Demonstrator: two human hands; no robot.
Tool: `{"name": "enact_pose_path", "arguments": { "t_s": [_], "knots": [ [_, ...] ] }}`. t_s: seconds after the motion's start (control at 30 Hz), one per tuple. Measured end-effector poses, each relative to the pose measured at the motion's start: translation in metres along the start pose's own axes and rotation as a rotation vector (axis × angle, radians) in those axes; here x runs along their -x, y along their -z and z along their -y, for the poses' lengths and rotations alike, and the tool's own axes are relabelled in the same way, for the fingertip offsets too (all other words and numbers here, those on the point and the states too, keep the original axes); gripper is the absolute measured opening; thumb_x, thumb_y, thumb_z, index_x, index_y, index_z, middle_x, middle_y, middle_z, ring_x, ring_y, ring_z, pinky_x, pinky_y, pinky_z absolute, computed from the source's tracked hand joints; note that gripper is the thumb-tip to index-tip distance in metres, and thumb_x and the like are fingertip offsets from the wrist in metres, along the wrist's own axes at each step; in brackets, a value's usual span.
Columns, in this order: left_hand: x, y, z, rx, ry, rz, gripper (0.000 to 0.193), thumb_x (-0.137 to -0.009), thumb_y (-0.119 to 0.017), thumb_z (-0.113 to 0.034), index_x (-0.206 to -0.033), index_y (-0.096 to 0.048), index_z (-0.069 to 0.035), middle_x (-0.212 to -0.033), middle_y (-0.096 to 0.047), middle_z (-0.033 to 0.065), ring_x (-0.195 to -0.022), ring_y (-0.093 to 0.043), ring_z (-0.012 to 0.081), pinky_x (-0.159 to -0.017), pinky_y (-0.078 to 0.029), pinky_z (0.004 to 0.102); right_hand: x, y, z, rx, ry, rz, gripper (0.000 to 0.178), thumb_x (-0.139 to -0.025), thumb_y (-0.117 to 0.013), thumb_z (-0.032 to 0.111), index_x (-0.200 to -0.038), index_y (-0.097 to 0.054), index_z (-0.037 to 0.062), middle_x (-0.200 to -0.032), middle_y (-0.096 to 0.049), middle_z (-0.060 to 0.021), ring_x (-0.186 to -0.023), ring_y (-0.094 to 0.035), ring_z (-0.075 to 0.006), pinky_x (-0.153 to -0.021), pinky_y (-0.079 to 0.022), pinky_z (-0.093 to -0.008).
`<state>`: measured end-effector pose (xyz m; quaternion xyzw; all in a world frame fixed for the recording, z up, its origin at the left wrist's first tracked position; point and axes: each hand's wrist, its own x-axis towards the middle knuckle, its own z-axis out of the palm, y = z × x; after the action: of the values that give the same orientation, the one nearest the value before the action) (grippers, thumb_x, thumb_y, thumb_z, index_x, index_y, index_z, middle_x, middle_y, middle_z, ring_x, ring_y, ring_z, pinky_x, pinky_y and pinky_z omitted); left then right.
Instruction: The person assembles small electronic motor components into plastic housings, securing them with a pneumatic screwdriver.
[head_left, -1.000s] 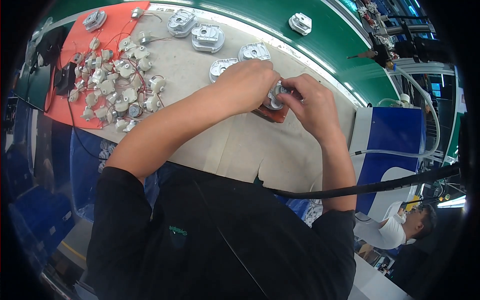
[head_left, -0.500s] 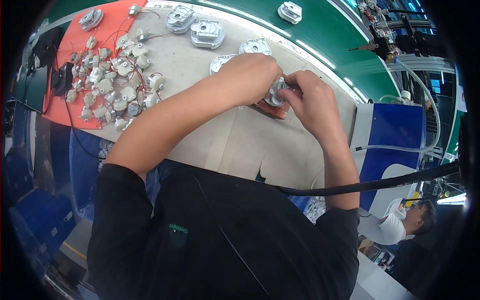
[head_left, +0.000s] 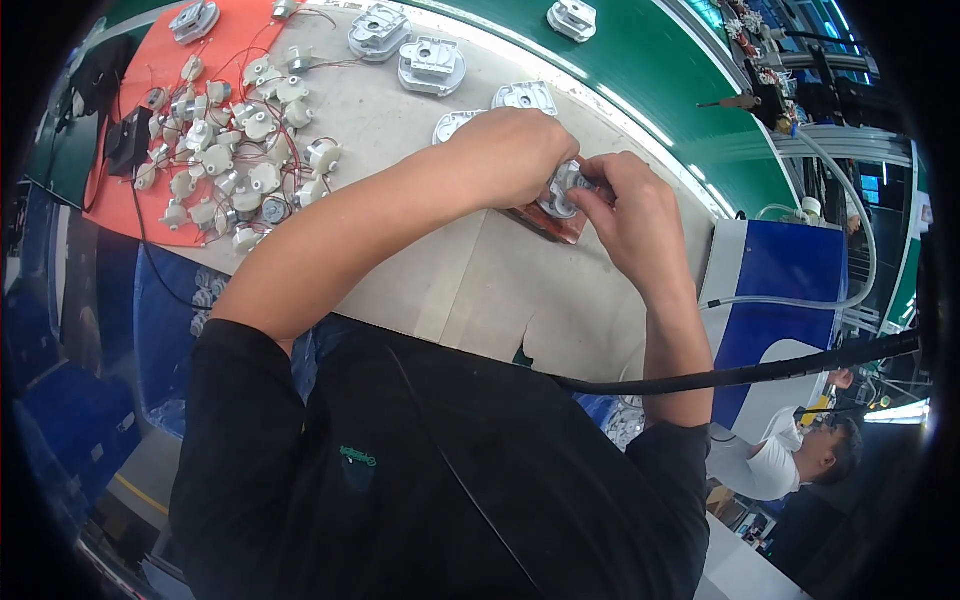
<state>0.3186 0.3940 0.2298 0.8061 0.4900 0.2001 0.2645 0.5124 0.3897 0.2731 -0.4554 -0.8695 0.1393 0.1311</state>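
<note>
Pale housing (head_left: 567, 189) sat on reddish block (head_left: 563, 230), right part of worktop (head_left: 490, 275). Right hand (head_left: 637, 205) grip narrow, pinching housing; left hand (head_left: 537, 150) grip hidden, couldn't tell. Housing seemed light, stiff, smooth; outer rim likely best hold.

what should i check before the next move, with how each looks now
1. Right hand on the grey part: ok, thumb and finger at its edge
2. Left hand's fingertip grip: cannot tell, hidden
3. Grey part fully seated: cannot tell, hands cover it
4. Black cable clear of the right forearm: cannot tell, they overlap in view
5. Wires on the white motors tidy: not ok, tangled
</note>
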Motion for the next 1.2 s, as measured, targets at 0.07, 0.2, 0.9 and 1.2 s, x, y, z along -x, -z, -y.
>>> {"name": "enact_pose_path", "arguments": {
  "t_s": [0.07, 0.2, 0.9, 1.2],
  "knots": [
    [0.000, 0.000, 0.001, 0.001, 0.002, 0.007, 0.037, -0.077, -0.080, -0.009, -0.113, -0.075, -0.007, -0.096, -0.073, 0.0167, -0.094, -0.070, 0.0372, -0.083, -0.055, 0.0472, 0.000, -0.002, 0.000, 0.006, 0.003, -0.006, 0.020, -0.082, -0.078, 0.012, -0.096, -0.069, 0.0007, -0.092, -0.069, -0.0161, -0.081, -0.069, -0.0370, -0.072, -0.054, -0.0451],
    [0.001, 0.000, 0.001, 0.017, 0.009, 0.008, 0.036, -0.076, -0.080, -0.008, -0.112, -0.075, -0.007, -0.095, -0.073, 0.0167, -0.095, -0.070, 0.0373, -0.083, -0.055, 0.0471, -0.006, 0.001, 0.002, 0.029, 0.000, 0.023, 0.020, -0.082, -0.078, 0.012, -0.096, -0.070, 0.0006, -0.091, -0.068, -0.0162, -0.081, -0.068, -0.0368, -0.071, -0.054, -0.0441],
    [-0.167, 0.087, 0.119, -0.504, 0.186, -0.176, 0.088, -0.069, -0.091, -0.021, -0.147, -0.049, -0.013, -0.142, -0.055, 0.0181, -0.127, -0.057, 0.0402, -0.105, -0.050, 0.0467, 0.023, 0.022, -0.013, -0.156, 0.108, -0.287, 0.029, -0.083, -0.081, 0.015, -0.108, -0.071, 0.0025, -0.105, -0.068, -0.0138, -0.094, -0.067, -0.0299, -0.083, -0.054, -0.0373],
    [-0.163, 0.095, 0.137, -0.413, 0.204, -0.001, 0.077, -0.068, -0.084, -0.024, -0.137, -0.055, -0.006, -0.123, -0.066, 0.0205, -0.117, -0.063, 0.0375, -0.099, -0.052, 0.0442, -0.016, 0.096, -0.016, -0.386, 0.616, -1.067, 0.054, -0.083, -0.079, -0.005, -0.130, -0.053, -0.0052, -0.125, -0.062, -0.0170, -0.105, -0.067, -0.0224, -0.093, -0.058, -0.0318]
  ]
}}
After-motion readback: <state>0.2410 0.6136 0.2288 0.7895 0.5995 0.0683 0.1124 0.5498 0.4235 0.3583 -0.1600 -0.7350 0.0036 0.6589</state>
